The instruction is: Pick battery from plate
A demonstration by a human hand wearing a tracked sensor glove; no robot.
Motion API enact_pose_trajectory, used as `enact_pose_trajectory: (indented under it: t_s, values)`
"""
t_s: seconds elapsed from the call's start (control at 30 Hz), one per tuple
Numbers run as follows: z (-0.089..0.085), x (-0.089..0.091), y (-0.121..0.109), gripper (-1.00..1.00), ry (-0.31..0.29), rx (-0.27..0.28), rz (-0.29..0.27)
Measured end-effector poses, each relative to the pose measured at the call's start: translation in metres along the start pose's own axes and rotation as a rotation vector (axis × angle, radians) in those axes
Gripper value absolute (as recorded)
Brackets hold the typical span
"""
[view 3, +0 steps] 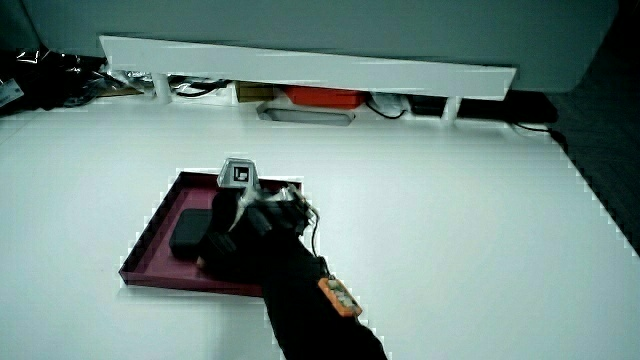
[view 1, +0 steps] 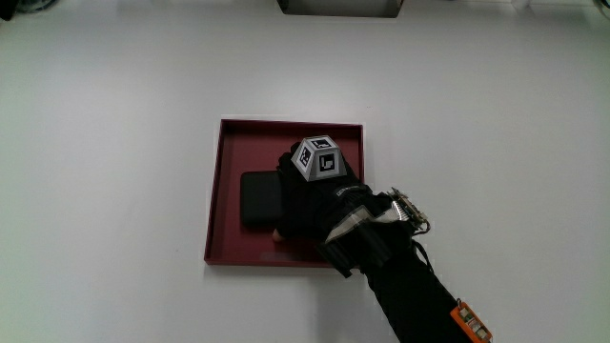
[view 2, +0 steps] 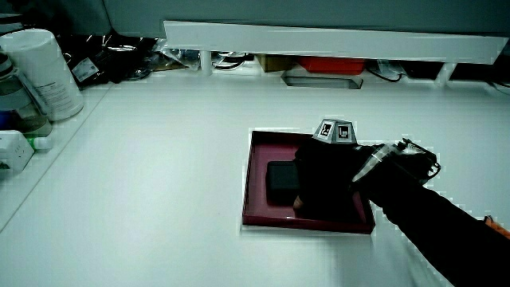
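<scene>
Surface: a plain white table (view 1: 114, 143), seen from above in the main view; in both side views a low white partition (view 2: 335, 40) stands along the edge farthest from the person.
Clutter: in a side view a white cylindrical container (view 2: 44, 72) stands at the table's edge, well apart from the tray.
Plate: a square dark red tray (view 1: 229, 152) with a low raised rim, flat on the table – also visible in both side views (view 3: 150, 245).
Battery: a flat black rectangular block (view 1: 255, 198) lying inside the tray on its floor; one end is hidden under the hand. In the side views it shows as a dark slab (view 2: 280, 182) (view 3: 188, 232) still resting in the tray.
Hand: black-gloved (view 1: 310, 205), over the tray and reaching onto the covered end of the battery, with the patterned cube (view 1: 319, 158) on its back facing up.
Forearm: a dark sleeve (view 1: 419, 300) runs from the tray's near corner toward the person.
Grip: cannot tell – the glove and the battery are both black and the fingers merge with it in every view.
</scene>
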Motion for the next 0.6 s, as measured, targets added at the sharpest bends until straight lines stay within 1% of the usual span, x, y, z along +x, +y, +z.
enact_pose_trajectory:
  t_s: [0.03, 0.07, 0.1, 0.17, 0.2, 0.23, 0.3, 0.4, 0.43, 0.47, 0.5, 0.53, 0.6]
  values:
    - [0.001, -0.001, -0.001, 0.59, 0.003, 0.024, 0.013]
    - [0.002, -0.002, -0.003, 0.63, 0.006, 0.035, 0.019]
    - [0.003, -0.003, -0.004, 0.67, -0.008, 0.050, 0.016]
    - [0.003, -0.004, -0.004, 0.74, -0.008, 0.050, 0.043]
    - [0.003, -0.003, -0.004, 0.78, -0.011, 0.056, 0.047]
    - [0.003, -0.003, -0.005, 0.81, -0.016, 0.073, 0.043]
    - [0.005, -0.003, -0.007, 0.89, -0.021, 0.080, 0.047]
    - [0.006, -0.001, -0.010, 1.00, -0.013, 0.067, 0.054]
    - [0.006, 0.000, -0.009, 1.00, -0.016, 0.077, 0.051]
    - [0.011, -0.002, -0.015, 1.00, -0.011, 0.090, 0.063]
    - [0.013, -0.001, -0.016, 1.00, -0.013, 0.081, 0.074]
    - [0.018, -0.003, -0.022, 1.00, -0.010, 0.101, 0.079]
    - [0.025, -0.003, -0.027, 1.00, -0.008, 0.096, 0.093]
